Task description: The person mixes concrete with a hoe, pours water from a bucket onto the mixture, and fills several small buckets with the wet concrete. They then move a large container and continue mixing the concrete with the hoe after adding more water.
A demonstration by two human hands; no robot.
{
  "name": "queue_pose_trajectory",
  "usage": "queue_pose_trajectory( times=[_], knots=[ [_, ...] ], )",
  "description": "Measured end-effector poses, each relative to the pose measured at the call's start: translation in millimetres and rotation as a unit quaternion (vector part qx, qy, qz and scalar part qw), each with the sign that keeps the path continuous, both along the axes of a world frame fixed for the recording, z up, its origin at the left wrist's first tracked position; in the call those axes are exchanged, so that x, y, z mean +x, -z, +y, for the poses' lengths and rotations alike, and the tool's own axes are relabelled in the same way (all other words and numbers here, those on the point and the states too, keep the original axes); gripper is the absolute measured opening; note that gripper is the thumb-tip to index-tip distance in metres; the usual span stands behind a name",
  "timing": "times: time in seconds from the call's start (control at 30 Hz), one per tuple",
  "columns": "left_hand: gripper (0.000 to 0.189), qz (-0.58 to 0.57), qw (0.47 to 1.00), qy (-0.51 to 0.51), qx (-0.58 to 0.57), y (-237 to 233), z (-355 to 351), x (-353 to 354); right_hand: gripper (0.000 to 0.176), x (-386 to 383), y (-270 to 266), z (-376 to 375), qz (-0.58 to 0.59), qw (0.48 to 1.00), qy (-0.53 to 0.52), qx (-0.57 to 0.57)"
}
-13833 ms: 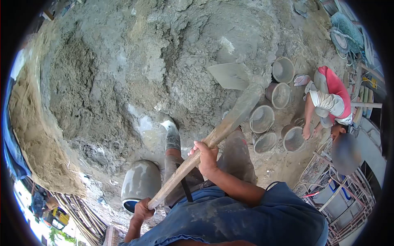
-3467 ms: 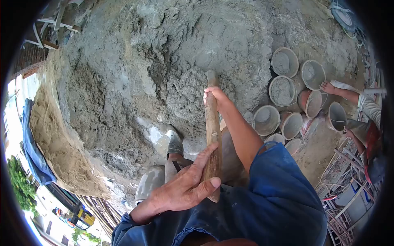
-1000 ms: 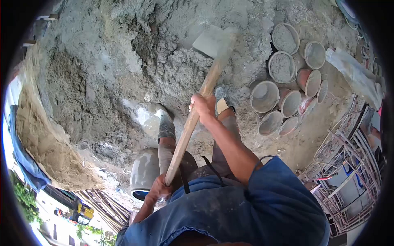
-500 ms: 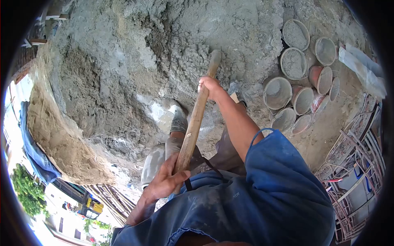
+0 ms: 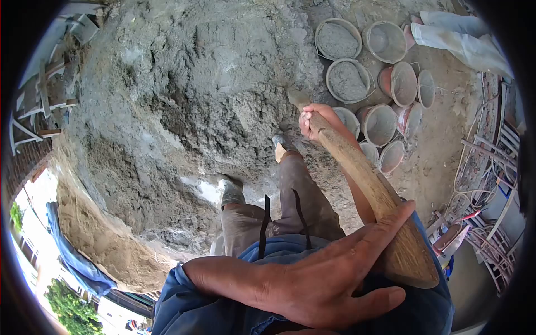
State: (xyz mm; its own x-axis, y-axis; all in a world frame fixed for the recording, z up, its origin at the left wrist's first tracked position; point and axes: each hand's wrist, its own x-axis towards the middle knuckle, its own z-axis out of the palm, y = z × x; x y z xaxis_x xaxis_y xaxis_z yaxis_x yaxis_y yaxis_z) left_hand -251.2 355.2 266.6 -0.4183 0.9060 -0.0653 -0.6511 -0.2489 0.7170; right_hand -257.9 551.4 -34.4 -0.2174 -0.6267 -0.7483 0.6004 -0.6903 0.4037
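Note:
A thick, worn wooden tool handle (image 5: pixel 357 162) slants from the wet mortar (image 5: pixel 240 114) toward my body, its broad butt end near my waist on the right. My right hand (image 5: pixel 319 121) is wrapped around the handle near its far end. My left hand (image 5: pixel 335 279), large in the foreground, lies against the butt end, with the handle between its thumb and a stretched finger; its other fingers are mostly hidden. The tool's head cannot be made out at the far end. My feet stand at the mortar's near edge.
Several buckets cluster at upper right, two of them filled with mortar (image 5: pixel 349 81). Another person's legs (image 5: pixel 458 42) are beside them. Bundled metal pieces (image 5: pixel 491 229) lie at right. A sand pile (image 5: pixel 89 223) and blue tarp (image 5: pixel 75 251) are at left.
The handle's near end has swung up and to the right, closer to the camera, with my left hand moving along with it. My view has shifted, so the buckets appear farther left.

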Motion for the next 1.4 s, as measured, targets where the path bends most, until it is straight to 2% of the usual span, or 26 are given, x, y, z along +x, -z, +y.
queue_pose_trajectory(
  times=[0.03, 0.13, 0.2, 0.23, 0.3, 0.33, 0.4, 0.43, 0.47, 0.5, 0.53, 0.6, 0.63, 0.67, 0.73, 0.77, 0.83, 0.9, 0.93, 1.0, 1.03, 1.07, 1.1, 1.2, 1.27, 1.4],
  knots=[
    [0.091, 0.008, 1.000, 0.013, 0.002, -12.1, 16.9, -1.9, 0.009, -7.0, -16.2, 22.7, 0.008, 1.000, 0.013, 0.002],
    [0.084, -0.059, 0.996, -0.035, 0.058, -42.6, 60.2, -1.1, 0.009, -32.3, -76.4, 82.9, 0.065, 0.996, 0.063, 0.023],
    [0.093, 0.077, 0.994, -0.026, 0.075, -53.2, 79.1, -6.3, 0.012, -42.9, -94.8, 136.7, 0.102, 0.989, 0.076, 0.070],
    [0.093, 0.083, 0.993, -0.025, 0.076, -56.7, 80.4, -10.7, 0.013, -58.0, -123.6, 144.7, 0.127, 0.984, 0.076, 0.098],
    [0.080, 0.101, 0.992, 0.003, 0.073, -58.7, 73.4, -21.8, 0.011, -71.4, -137.1, 187.0, 0.152, 0.969, 0.075, 0.181],
    [0.080, 0.104, 0.992, 0.003, 0.073, -53.4, 68.3, -29.0, 0.011, -78.5, -140.8, 203.1, 0.155, 0.968, 0.074, 0.181],
    [0.099, 0.106, 0.992, 0.070, 0.010, -26.7, 53.4, -45.2, 0.011, -93.6, -132.8, 227.8, 0.170, 0.930, 0.032, 0.325],
    [0.100, 0.091, 0.986, 0.121, -0.074, -8.3, 43.1, -52.1, 0.011, -97.3, -120.8, 229.9, 0.168, 0.929, 0.028, 0.327],
    [0.102, 0.074, 0.970, 0.170, -0.157, 15.3, 32.2, -56.8, 0.012, -99.9, -104.1, 227.7, 0.190, 0.883, 0.045, 0.427],
    [0.102, 0.115, 0.933, 0.213, -0.265, 53.5, 23.1, -50.5, 0.013, -100.2, -84.4, 223.1, 0.209, 0.827, 0.060, 0.519],
    [0.089, 0.180, 0.883, 0.230, -0.367, 97.2, 20.6, -42.3, 0.009, -100.1, -61.6, 216.0, 0.195, 0.809, 0.047, 0.553],
    [0.059, 0.326, 0.807, 0.147, -0.470, 225.6, 18.0, -0.7, 0.009, -104.0, 3.7, 205.8, 0.165, 0.751, 0.076, 0.635],
    [0.050, 0.357, 0.784, 0.140, -0.488, 288.4, 20.5, 9.3, 0.009, -110.9, 20.8, 198.0, 0.165, 0.749, 0.075, 0.638],
    [0.048, 0.365, 0.775, 0.133, -0.498, 330.9, 25.7, 9.1, 0.009, -116.4, 34.2, 191.3, 0.129, 0.729, 0.098, 0.666],
    [0.047, 0.364, 0.776, 0.136, -0.496, 375.2, 39.1, 2.6, 0.010, -114.5, 42.1, 189.3, 0.078, 0.701, 0.112, 0.700],
    [0.046, 0.356, 0.771, 0.111, -0.517, 386.7, 41.2, 3.7, 0.012, -110.8, 38.4, 188.9, 0.099, 0.699, 0.120, 0.698],
    [0.046, 0.349, 0.765, 0.086, -0.534, 396.0, 34.8, 20.4, 0.013, -100.3, 22.4, 177.1, 0.120, 0.694, 0.126, 0.698],
    [0.046, 0.335, 0.784, 0.030, -0.521, 392.4, 20.5, 46.4, 0.018, -78.0, -11.1, 152.0, 0.185, 0.689, 0.132, 0.688],
    [0.048, 0.296, 0.803, 0.038, -0.516, 385.1, 11.0, 63.6, 0.019, -67.4, -28.1, 136.0, 0.202, 0.697, 0.140, 0.674],
    [0.051, 0.316, 0.843, 0.004, -0.435, 363.2, -21.1, 102.0, 0.020, -45.2, -49.8, 101.5, 0.223, 0.712, 0.145, 0.650],
    [0.051, 0.279, 0.870, 0.010, -0.405, 344.0, -38.0, 115.1, 0.020, -35.0, -55.1, 84.1, 0.235, 0.734, 0.131, 0.623],
    [0.048, 0.246, 0.876, 0.021, -0.413, 332.6, -54.9, 134.5, 0.020, -28.7, -55.6, 66.9, 0.247, 0.756, 0.116, 0.595],
    [0.044, 0.226, 0.877, -0.039, -0.423, 320.4, -70.5, 155.3, 0.020, -27.1, -52.2, 47.0, 0.250, 0.761, 0.113, 0.588],
    [0.038, 0.145, 0.866, -0.023, -0.479, 296.7, -122.0, 196.9, 0.015, -20.6, -37.1, -26.6, 0.275, 0.799, 0.055, 0.531],
    [0.039, 0.160, 0.848, -0.022, -0.505, 294.8, -150.6, 223.0, 0.014, -20.6, -15.6, -69.7, 0.270, 0.806, 0.030, 0.526],
    [0.037, 0.108, 0.856, -0.031, -0.504, 286.1, -180.7, 250.3, 0.013, 0.9, 5.8, -116.5, 0.255, 0.811, -0.006, 0.527]
  ],
)
